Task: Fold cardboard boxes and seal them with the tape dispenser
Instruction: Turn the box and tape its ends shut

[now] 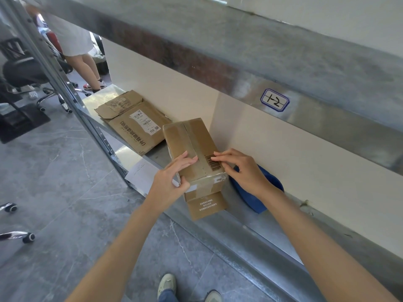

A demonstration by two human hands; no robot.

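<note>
Nearest us are our own shoes on the grey floor. Beyond them runs the metal shelf, with a flattened carton lying at its far left. The taped cardboard box stands at the shelf's front edge, just beside a blue object we cannot identify. Our left hand clasps its near left corner, fingers on top, thumb on the end. Our right hand presses fingertips on the barcode, grasping nothing.

Bright, even daylight; soft glare on the metal shelf, faint shadows beneath it, wide-angle bending at edges, sharp focus throughout.
</note>
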